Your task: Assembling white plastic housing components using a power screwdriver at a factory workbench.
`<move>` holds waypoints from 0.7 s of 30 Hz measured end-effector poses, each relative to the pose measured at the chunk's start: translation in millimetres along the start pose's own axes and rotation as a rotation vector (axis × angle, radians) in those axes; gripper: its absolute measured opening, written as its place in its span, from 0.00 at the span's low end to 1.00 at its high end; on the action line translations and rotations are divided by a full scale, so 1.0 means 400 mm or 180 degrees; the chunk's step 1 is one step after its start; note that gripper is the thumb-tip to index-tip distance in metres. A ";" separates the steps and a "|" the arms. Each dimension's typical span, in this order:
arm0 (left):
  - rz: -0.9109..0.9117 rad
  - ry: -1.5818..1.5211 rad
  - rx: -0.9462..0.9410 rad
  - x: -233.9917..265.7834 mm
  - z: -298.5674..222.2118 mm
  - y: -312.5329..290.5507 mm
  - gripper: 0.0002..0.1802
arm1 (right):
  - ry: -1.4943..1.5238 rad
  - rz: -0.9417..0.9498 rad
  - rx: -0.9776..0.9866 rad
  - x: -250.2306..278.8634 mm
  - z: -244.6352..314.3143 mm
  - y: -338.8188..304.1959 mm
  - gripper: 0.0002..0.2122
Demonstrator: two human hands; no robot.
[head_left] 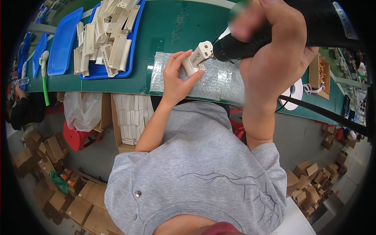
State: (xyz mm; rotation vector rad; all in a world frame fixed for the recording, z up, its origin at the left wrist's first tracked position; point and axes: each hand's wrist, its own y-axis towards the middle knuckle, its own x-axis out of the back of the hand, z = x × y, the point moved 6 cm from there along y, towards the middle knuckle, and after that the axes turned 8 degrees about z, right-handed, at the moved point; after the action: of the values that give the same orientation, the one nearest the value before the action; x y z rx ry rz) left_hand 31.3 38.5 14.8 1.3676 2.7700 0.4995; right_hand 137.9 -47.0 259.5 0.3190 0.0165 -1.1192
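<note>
Left hand (176, 80) gripping casing (193, 62), right hand (288, 37) holding driver (327, 23), blue tray (135, 32) of white parts (105, 37)

Your right hand (284, 51) and the black power tool (244, 47) are cut off by the upper edge.
A blurred patch covers one of your fingertips at the top, and your grip hides part of the tool's body; its tip is too small for you to tell whether it touches the white housing (197, 58), whose lower part your left hand (177, 78) partly covers; at upper left, the blue tray (136, 35) and its pile of white parts (113, 39) run out of frame, while at far left a co-worker (25, 111) is partly lost in the dark rim, and the small pieces in the carton (314, 74) at right are indistinct.
</note>
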 end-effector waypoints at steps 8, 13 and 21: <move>0.0016 0.0158 -0.0033 0.006 0.004 -0.004 0.34 | 0.0374 0.0115 -0.0024 0.002 -0.028 -0.004 0.11; 0.0053 0.0246 -0.0069 0.001 0.000 0.000 0.34 | 0.0474 0.0652 0.0420 0.017 -0.054 -0.010 0.13; 0.0044 0.0188 -0.0053 0.002 -0.005 -0.003 0.35 | 0.0061 0.0539 0.0191 0.039 0.006 0.032 0.13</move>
State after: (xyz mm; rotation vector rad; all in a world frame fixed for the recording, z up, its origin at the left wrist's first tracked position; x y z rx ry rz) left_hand 29.5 37.7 16.5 1.3922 2.7976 0.5712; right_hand 155.9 -56.2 262.3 0.3779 -0.0267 -0.9500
